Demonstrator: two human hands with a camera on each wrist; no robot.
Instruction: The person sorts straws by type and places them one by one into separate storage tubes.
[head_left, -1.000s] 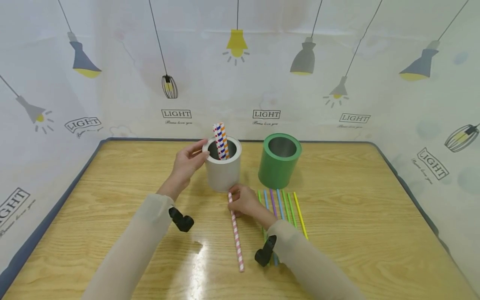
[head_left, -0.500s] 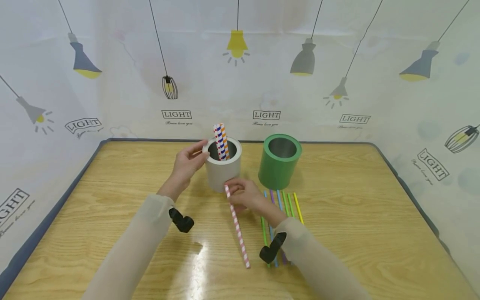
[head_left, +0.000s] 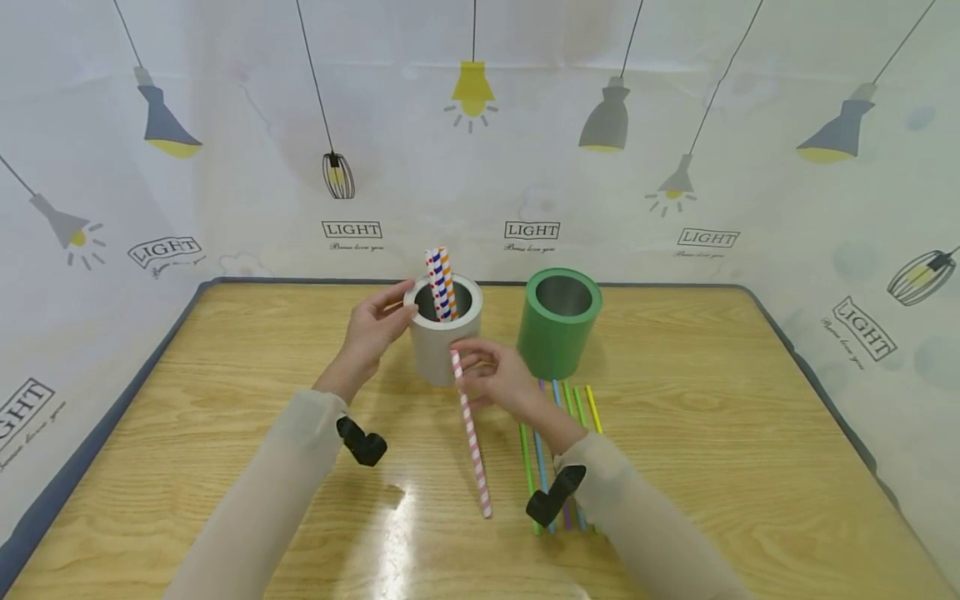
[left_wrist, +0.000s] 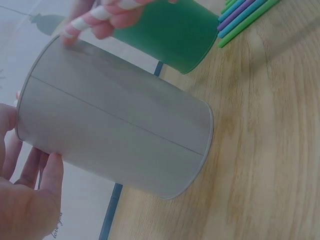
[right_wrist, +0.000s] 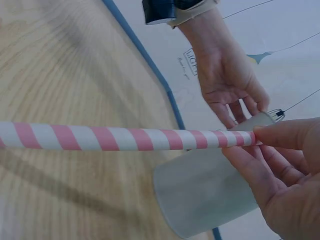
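Observation:
A pink-and-white striped paper straw point(head_left: 471, 437) is pinched near its upper end by my right hand point(head_left: 504, 382). The straw slants in front of the light grey canister point(head_left: 431, 354), its lower end toward me. My left hand point(head_left: 371, 325) grips that canister at its upper left rim, as the left wrist view also shows with the fingers point(left_wrist: 50, 182) against its side. Inside the canister stand several patterned paper straws point(head_left: 441, 283), white with red, blue and orange marks. In the right wrist view, thumb and fingers close on the striped straw point(right_wrist: 135, 139) right at its tip.
A green canister point(head_left: 557, 342) stands upright to the right of the grey one. Before it on the wooden table point(head_left: 742, 450) lie several thin sticks in green, blue, purple and yellow point(head_left: 592, 408), partly under my right arm. A printed curtain point(head_left: 420, 150) hangs behind the table.
My right hand has risen along the grey canister's front, bringing the striped straw's upper end up and away from the table. The left hand has stayed on the rim.

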